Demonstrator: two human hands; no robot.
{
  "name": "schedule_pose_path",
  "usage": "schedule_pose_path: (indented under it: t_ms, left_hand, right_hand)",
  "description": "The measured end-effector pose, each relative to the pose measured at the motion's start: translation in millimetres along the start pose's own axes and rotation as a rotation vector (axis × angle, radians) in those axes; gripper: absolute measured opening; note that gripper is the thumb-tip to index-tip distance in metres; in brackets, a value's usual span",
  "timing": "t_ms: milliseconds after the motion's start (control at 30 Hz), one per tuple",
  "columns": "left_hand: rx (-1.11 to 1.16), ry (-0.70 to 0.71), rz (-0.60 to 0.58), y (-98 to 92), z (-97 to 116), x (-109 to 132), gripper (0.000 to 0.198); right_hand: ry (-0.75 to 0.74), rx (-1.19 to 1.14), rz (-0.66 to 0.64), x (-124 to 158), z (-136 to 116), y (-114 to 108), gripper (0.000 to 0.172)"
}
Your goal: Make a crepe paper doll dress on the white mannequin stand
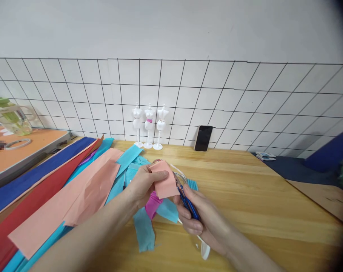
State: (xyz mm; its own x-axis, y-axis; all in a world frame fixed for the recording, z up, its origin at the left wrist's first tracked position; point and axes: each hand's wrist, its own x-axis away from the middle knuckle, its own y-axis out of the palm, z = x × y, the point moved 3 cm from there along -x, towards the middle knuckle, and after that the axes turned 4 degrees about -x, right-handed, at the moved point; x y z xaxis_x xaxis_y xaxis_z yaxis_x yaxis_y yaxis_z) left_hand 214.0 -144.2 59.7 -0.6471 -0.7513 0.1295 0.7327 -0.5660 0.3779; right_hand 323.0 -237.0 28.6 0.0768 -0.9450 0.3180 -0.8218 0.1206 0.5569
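Observation:
My left hand [144, 183] pinches a folded piece of pink crepe paper [166, 185], thumb on top. Blue-handled scissors [190, 204] are gripped in my right hand [195, 215], their blades at the right edge of the pink paper. Whether the blades are parted is hard to tell. Under and around the hands lie light blue paper pieces [144, 229] and a magenta piece [153, 205]. Long pink strips [66, 196] are spread to the left of my left hand.
Three small white mannequins [159, 126] and a phone [203, 138] stand along the tiled wall. Red [43, 192] and dark blue strips [41, 170] lie at left, near a lidded jug [14, 117]. A white ring [205, 250] is at the front. Brown card [321, 196] lies right.

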Motion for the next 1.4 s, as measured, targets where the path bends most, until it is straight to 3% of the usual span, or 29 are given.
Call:
schedule_pose_path:
  t_ms: [200,500,633,833,933,1100,1400]
  left_hand:
    - [-0.035,0.018,-0.068,-3.6,3,-1,0.023]
    - [-0.066,0.036,-0.063,-2.8,4,-2,0.023]
    - [-0.214,0.044,-0.105,-2.6,7,2,0.02]
    - [-0.425,0.054,-0.129,-0.8,16,10,0.034]
    - [-0.497,0.038,-0.135,-1.3,17,11,0.029]
    - [-0.529,0.022,-0.164,-0.6,18,12,0.028]
    - [-0.523,0.058,-0.211,0.7,15,11,0.032]
  right_hand:
    - [0.001,0.021,0.011,0,-7,-2,0.043]
    - [-0.052,0.066,0.039,4,-16,0,0.045]
    - [-0.035,0.1,0.024,5,-18,-1,0.046]
    - [-0.047,0.251,-0.01,7,-25,-5,0.045]
    - [-0.074,0.363,0.005,9,-30,-4,0.047]
    - [-0.123,0.525,0.014,11,-36,-2,0.053]
    - [-0.134,0.573,0.015,10,-37,-4,0.057]
